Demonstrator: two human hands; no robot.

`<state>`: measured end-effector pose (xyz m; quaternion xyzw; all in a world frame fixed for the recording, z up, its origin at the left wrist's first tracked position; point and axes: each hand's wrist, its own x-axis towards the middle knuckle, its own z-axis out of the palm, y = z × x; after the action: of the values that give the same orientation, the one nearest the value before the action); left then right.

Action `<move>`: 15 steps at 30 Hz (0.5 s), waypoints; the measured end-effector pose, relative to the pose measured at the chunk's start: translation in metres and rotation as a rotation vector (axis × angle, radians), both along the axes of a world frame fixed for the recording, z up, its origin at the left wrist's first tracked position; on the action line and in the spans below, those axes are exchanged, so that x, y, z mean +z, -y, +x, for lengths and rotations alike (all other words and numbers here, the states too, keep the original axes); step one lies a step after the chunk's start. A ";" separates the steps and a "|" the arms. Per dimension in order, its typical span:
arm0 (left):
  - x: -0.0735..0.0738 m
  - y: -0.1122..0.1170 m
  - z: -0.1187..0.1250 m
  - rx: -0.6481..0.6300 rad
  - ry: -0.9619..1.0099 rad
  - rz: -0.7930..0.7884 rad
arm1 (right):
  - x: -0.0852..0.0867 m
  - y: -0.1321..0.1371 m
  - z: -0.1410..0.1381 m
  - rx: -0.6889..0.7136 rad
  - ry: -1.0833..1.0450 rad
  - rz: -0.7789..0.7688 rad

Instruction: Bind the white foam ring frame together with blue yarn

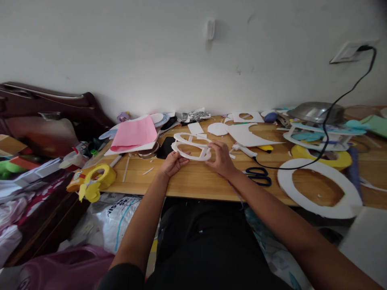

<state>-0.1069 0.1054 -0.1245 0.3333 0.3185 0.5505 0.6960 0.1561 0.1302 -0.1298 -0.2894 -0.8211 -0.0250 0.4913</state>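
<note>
Between my two hands is a small white frame (191, 154), made of two foam-like rings joined by short uprights. It is tilted just above the wooden table (193, 181). My left hand (174, 163) pinches its left lower edge. On the right side, the fingers of my right hand (221, 159) are closed on its rim. Behind the frame lie a black flat object (165, 147) and a small white card (195, 128). Right of my right hand are a white glue gun (245, 150) with a black cord and dark-handled scissors (258, 176).
A large white ring (284, 179) overhangs the front edge at right. Near it stands a two-tier white frame (298, 141) under a metal bowl (316, 110). Pink sheets (134, 133) lie at left, beside yellow tape (109, 175). The cord runs to a wall socket (347, 53).
</note>
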 end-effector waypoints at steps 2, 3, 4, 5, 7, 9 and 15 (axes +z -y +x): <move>0.000 0.000 0.000 0.002 -0.007 -0.001 | 0.000 0.000 0.000 0.006 -0.003 -0.014; 0.001 0.000 0.000 0.002 -0.012 -0.001 | -0.001 0.000 0.000 0.010 -0.007 -0.021; 0.001 0.000 0.000 0.003 -0.018 0.000 | -0.001 0.000 0.000 0.014 -0.013 -0.029; 0.001 0.000 0.001 0.003 -0.025 0.002 | -0.002 0.000 -0.001 0.018 -0.024 -0.037; 0.001 0.000 0.001 0.005 -0.041 0.011 | -0.003 -0.001 -0.001 0.020 -0.064 -0.053; 0.001 -0.001 0.002 0.024 -0.060 0.024 | -0.004 -0.002 0.000 0.007 -0.134 -0.075; -0.011 -0.016 0.002 0.314 -0.136 0.090 | -0.004 -0.008 0.005 -0.042 -0.392 -0.204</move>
<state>-0.1050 0.1215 -0.1350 0.3468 0.3881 0.6421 0.5628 0.1608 0.1382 -0.1343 -0.3538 -0.7021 0.1046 0.6090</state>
